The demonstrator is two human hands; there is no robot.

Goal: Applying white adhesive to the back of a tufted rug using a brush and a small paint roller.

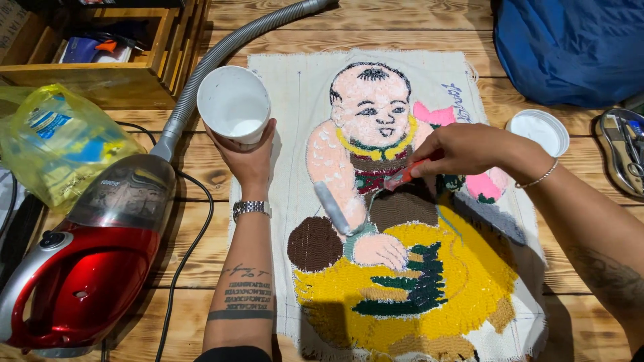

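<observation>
A tufted rug picture of a seated child in yellow (396,221) lies on a cream backing cloth (295,87) on the wooden table. My left hand (248,154) grips a white cup (233,105) holding white liquid, at the cloth's left edge. My right hand (463,149) holds a brush with a red handle (404,175); the brush end (333,209) rests on the child's arm. A watch is on my left wrist, a thin bracelet on my right.
A red handheld vacuum (80,268) with a grey hose (221,53) lies on the left, its black cord beside it. A yellow plastic bag (60,141) and wooden crate (127,67) sit at back left. A white lid (539,131), blue bag (570,47) and metal tools (627,147) are at right.
</observation>
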